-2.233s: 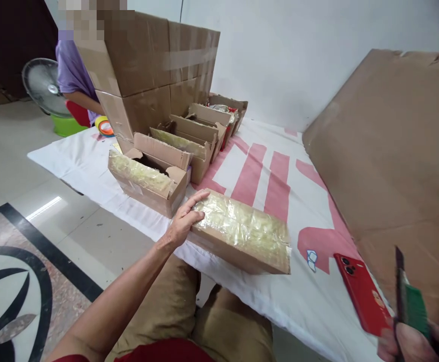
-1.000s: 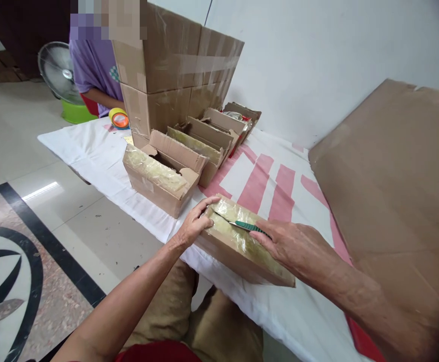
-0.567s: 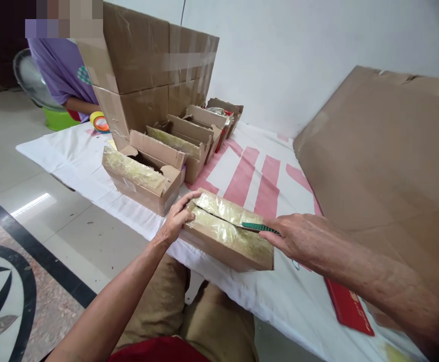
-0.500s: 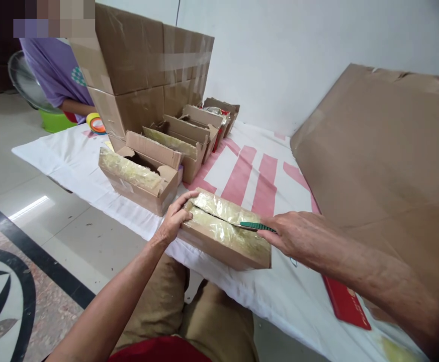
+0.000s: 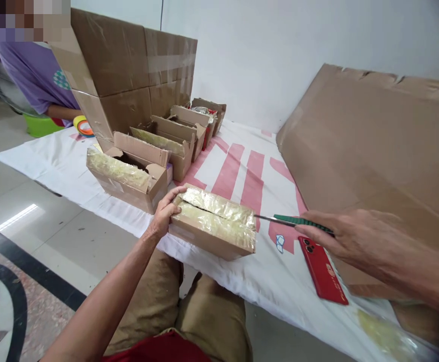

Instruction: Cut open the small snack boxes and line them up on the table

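Box, slit on top, is held by the left hand; the right hand grips a knife, perhaps touching the box.

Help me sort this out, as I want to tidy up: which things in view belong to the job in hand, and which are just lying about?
Belong to the job:
box, held by the left hand
knife, in the right hand
open boxes nearby, probably

Seemingly just lying about:
phone, on the cloth
tape rolls
fan, in the background
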Motion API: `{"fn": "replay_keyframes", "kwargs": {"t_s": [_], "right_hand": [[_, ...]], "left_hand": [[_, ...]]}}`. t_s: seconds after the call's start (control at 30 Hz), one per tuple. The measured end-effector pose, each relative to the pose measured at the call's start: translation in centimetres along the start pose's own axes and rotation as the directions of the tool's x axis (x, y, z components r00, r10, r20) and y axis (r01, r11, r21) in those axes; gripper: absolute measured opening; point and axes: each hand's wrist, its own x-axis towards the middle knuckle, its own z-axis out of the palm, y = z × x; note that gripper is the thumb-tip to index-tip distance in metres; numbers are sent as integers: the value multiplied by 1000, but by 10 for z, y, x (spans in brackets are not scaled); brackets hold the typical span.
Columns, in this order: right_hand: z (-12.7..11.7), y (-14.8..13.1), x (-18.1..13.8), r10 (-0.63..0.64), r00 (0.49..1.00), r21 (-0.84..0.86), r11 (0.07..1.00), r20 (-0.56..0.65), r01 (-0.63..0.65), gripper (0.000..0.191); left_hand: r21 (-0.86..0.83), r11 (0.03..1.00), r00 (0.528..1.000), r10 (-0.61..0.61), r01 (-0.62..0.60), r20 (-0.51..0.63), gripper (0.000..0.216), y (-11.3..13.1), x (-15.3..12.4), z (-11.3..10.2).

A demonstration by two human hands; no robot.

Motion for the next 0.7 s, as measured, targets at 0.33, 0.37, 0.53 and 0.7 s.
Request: {"fn": "replay_keyframes", "kwargs": {"t_s": [0.33, 0.37, 0.53, 0.7], "right_hand": [[17, -65, 22, 11, 973, -62, 998, 232, 3, 39], [19, -67, 23, 29, 967, -94, 996, 253, -5, 38], [19, -79, 19, 37, 950, -253, 966, 311, 45, 31], [13, -72, 20, -14, 928, -248, 962, 372, 114, 35]], "left_hand": [[4, 1000, 1000, 6, -6, -10, 67, 1, -1, 3], [13, 1000, 1000, 3, -2, -4, 67, 1, -1, 3], [22, 1000, 1000, 4, -3, -6, 68, 4, -1, 2], [48, 999, 1000, -3, 2, 14, 68, 8, 0, 0]]}}
